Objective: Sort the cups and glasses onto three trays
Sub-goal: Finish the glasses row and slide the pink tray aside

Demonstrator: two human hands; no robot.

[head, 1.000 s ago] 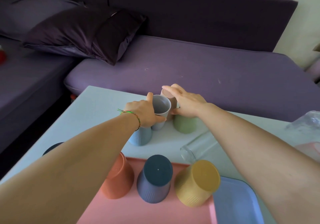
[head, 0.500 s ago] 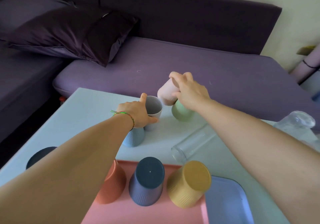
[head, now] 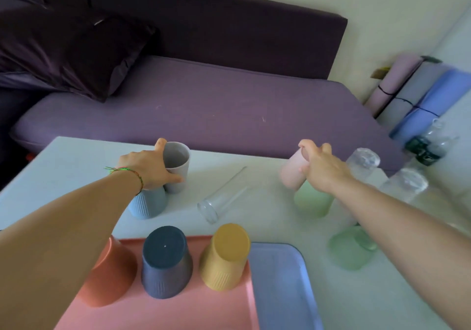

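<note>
Two cups in hand beyond the trays.
Near: pink tray [head: 178,314] with inverted cups [head: 165,261], blue tray [head: 280,291] at its right. Farther left: left hand [head: 147,169] wrapped round grey cup [head: 178,169], long axis vertical, mouth up, just right of the palm. Farther right: right hand [head: 322,167] curled round upper end of pink cup [head: 291,175], tilted, axis slanting down-left from the fingers; mouth end blurred. Blue tray judged nearer the right hand.

Left grip [head: 145,169] round upright cup [head: 175,166]; inverted cup [head: 147,204] just nearer. Lying glass [head: 221,199] on bench [head: 76,161], between left grip and right grip [head: 321,166], which holds tilted cup [head: 293,174]. Nearer than left grip: tray [head: 178,312] carrying three cups [head: 165,263]; second tray [head: 280,291] just right of it.
</note>
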